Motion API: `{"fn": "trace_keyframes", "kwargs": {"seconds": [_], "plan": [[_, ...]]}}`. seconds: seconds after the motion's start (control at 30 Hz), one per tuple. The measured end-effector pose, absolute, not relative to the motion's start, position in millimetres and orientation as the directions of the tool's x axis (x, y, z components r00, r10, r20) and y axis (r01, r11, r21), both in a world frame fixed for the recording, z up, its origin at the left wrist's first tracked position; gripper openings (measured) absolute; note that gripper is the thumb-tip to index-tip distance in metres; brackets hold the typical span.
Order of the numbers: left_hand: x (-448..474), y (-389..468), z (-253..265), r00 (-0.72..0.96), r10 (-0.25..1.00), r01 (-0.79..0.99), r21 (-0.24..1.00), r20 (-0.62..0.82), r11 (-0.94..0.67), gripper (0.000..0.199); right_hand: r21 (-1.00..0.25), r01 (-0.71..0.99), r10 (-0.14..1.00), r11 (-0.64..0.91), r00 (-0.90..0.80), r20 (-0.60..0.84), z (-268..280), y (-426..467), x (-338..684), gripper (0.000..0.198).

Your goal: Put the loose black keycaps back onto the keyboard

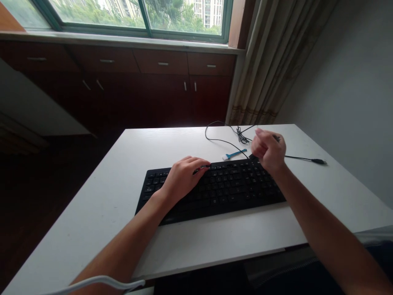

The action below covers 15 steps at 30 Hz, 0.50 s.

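Observation:
A black keyboard (230, 184) lies on the white table, slightly askew. My left hand (184, 174) rests over its left half, with thumb and fingertips closed at the back edge, gripping the keyboard. Above the keyboard's right back corner, my right hand (270, 149) is curled into a fist around a slim black tool (276, 138). One end of that tool pokes out at the top of the fist; a dark part shows below, by the keyboard edge. Its kind is hidden by the fingers. Just behind the keyboard lies a small blue brush (235, 154) with white bristles.
A black cable (242, 135) lies bundled and looped behind the keyboard. Its plug (319, 161) lies to the right on the white table (101, 184). A white cord (101, 279) crosses the near left. Past the table stand dark red cabinets (147, 94) and a curtain (260, 61).

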State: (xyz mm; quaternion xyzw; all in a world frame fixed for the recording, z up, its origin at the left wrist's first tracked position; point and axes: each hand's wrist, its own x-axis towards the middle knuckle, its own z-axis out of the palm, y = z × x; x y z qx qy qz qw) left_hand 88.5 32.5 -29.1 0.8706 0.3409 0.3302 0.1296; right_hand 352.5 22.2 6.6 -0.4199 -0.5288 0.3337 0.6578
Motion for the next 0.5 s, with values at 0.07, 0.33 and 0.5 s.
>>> {"fn": "trace_keyframes", "kwargs": {"seconds": [0.07,0.33,0.5], "plan": [[94,32,-26,0.524,0.716,0.496,0.518,0.462,-0.697,0.015,-0.874,0.169,0.857,0.456,0.182,0.482,9,17,359,0.046],[116,28,-17,0.458,0.773,0.42,0.659,0.44,-0.624,0.011,-0.56,0.547,0.783,0.622,-0.434,0.445,-5,5,350,0.027],[115,18,-21,0.429,0.803,0.395,0.714,0.413,-0.578,0.013,-0.484,0.586,0.76,0.65,-0.505,0.41,-9,0,341,0.027]]}}
